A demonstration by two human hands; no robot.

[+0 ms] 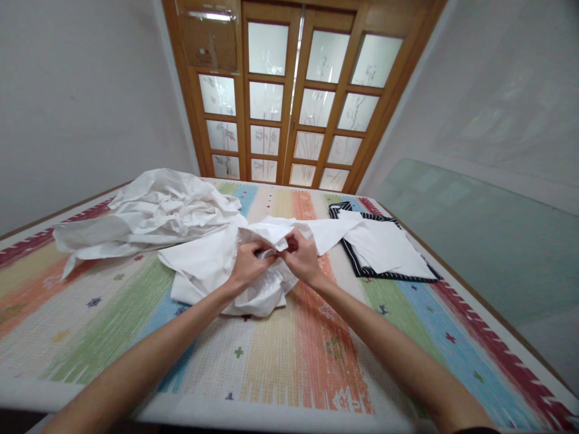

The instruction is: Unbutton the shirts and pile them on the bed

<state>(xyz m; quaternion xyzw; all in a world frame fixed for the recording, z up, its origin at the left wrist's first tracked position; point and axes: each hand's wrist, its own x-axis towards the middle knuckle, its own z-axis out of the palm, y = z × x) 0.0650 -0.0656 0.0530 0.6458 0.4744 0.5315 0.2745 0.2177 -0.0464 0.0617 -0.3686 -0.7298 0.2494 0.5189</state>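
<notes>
On the bedspread-like cover [271,361], a garment [203,265] lies in the middle, a cloth heap [154,205] to its left and farther back, a cloth stack [384,247] to its right; double doors [288,114] stand beyond the far edge.

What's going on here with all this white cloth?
A person's left hand and right hand meet at a white cloth, pinching part of it above a patterned cover. To the left lies a crumpled white heap. To the right, a flat white piece rests on a dark striped one.
</notes>
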